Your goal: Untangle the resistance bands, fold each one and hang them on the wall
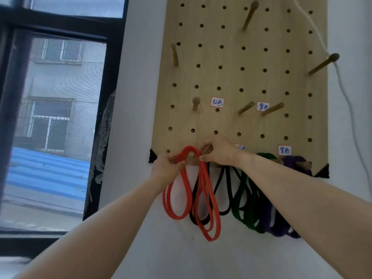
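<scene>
A folded red resistance band [203,200] hangs in loops over a low wooden peg [190,154] at the bottom left of the wooden pegboard [241,77]. My left hand [168,166] pinches the band's left side just below the peg. My right hand [220,152] holds its right side at the peg. Behind and to the right hang a black band [223,190], a green band [244,208] and a purple band [281,224], each folded in loops from the board's bottom row.
Several bare wooden pegs [248,16] stick out higher on the board, with small handwritten labels [217,102] between them. A dark-framed window [60,117] fills the left. A white cord [346,97] runs down the wall at the right.
</scene>
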The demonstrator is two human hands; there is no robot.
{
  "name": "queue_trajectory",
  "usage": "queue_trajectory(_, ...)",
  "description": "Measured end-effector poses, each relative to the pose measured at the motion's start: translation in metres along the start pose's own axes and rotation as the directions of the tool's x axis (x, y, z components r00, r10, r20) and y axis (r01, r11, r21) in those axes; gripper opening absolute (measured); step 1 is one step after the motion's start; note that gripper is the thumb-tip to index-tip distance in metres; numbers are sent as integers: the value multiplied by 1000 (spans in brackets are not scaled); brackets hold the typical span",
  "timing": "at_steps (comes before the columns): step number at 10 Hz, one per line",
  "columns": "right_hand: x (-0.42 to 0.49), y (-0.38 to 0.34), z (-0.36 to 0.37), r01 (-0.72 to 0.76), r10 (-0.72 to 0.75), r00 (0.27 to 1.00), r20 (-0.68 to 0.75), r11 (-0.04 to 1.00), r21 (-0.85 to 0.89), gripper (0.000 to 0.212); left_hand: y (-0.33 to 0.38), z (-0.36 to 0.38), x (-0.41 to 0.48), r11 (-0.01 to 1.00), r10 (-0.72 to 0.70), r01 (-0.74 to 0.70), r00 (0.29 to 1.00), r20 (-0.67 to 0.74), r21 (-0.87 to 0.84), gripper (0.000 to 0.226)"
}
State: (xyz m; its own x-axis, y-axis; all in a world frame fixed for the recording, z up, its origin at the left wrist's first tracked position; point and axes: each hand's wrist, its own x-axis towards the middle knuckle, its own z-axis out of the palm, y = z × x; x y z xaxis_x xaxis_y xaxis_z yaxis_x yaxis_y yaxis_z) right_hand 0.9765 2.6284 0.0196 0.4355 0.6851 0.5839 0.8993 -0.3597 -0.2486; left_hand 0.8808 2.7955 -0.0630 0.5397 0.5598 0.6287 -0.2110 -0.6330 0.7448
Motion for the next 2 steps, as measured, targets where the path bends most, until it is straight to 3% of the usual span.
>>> queue_trajectory(2, -47, 3, -14, -2, 10, 997, -70, 995, 103, 29, -2, -26, -30, 999, 0, -1, 999, 40, 39, 26)
